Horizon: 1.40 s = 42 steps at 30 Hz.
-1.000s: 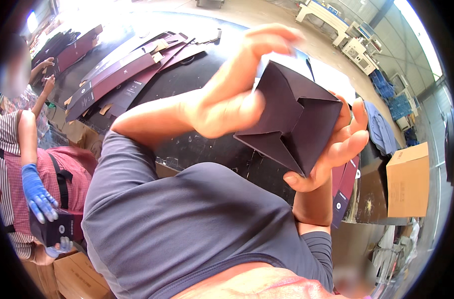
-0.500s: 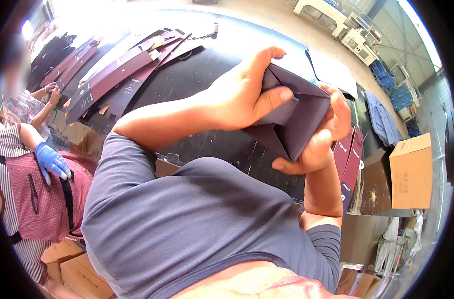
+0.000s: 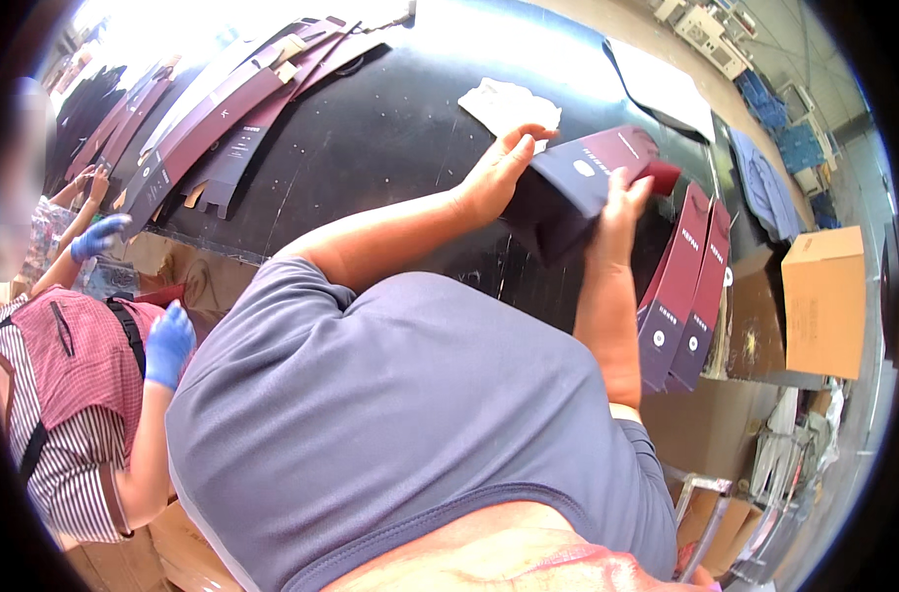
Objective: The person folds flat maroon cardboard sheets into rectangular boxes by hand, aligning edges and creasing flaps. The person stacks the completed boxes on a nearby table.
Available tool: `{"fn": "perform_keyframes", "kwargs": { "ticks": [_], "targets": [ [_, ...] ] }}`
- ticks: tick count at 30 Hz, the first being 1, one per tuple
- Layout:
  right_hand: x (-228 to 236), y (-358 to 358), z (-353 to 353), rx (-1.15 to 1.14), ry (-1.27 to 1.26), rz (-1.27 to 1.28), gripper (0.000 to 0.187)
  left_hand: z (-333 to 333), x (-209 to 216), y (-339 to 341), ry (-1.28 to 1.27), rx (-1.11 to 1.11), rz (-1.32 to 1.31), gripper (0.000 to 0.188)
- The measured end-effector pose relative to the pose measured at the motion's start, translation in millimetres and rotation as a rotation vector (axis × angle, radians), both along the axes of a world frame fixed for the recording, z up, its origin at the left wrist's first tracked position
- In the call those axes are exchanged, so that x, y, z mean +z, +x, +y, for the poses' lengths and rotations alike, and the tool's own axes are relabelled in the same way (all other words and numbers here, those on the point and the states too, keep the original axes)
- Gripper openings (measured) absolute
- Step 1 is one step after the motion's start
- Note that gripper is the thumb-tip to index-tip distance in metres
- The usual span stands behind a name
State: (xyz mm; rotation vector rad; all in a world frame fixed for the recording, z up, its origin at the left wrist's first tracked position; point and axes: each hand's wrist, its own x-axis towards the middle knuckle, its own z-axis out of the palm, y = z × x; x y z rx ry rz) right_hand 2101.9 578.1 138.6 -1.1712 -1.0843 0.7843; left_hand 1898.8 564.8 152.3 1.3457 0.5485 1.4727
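A paper bag [image 3: 593, 163], maroon shading into dark blue, lies tilted between my hands above the black table [image 3: 410, 128]. My right hand [image 3: 615, 219] grips its near side, with the fingers reaching over the printed face. At the bag's left, dark blue end, my left hand [image 3: 499, 180] is curled with its thumb and fingertips against the edge. The underside of the bag is in dark shadow. A white cloth [image 3: 509, 104] lies just beyond my left hand.
Two finished-looking maroon bags [image 3: 694, 266] stand at the right. Flat bag sheets [image 3: 223, 118] are piled at the left. A cardboard box [image 3: 823, 301] sits at the far right, near blue fabric [image 3: 762, 187]. A co-worker in blue gloves [image 3: 169, 345] is close on my left.
The bag has turned from showing its folded open end to showing its printed side. My hands have shifted, uncovering the white cloth. The co-worker's gloved hands have moved.
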Motion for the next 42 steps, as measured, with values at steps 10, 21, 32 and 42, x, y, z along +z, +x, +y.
{"fn": "perform_keyframes", "kwargs": {
  "ticks": [10, 21, 32, 42],
  "targets": [
    [-50.8, 12.9, -16.6, 0.265, -0.124, 0.431, 0.049, -11.9, -21.7, 22.2, -0.672, -0.308, 0.491, 0.064],
    [37.3, 22.3, -32.3, 0.394, 0.317, -0.004, 0.111, 50.5, 31.8, -6.4, 0.114, -0.381, 0.412, 0.097],
    [57.2, 48.3, 14.6, 0.396, 0.270, -0.158, 0.092, 86.3, -1.1, 74.1, 0.215, -0.176, 0.225, 0.125],
    [20.9, 55.1, 19.3, 0.397, 0.250, -0.219, 0.076, 101.7, -60.1, 67.2, 0.341, -0.192, 0.398, 0.122]
  ]
}}
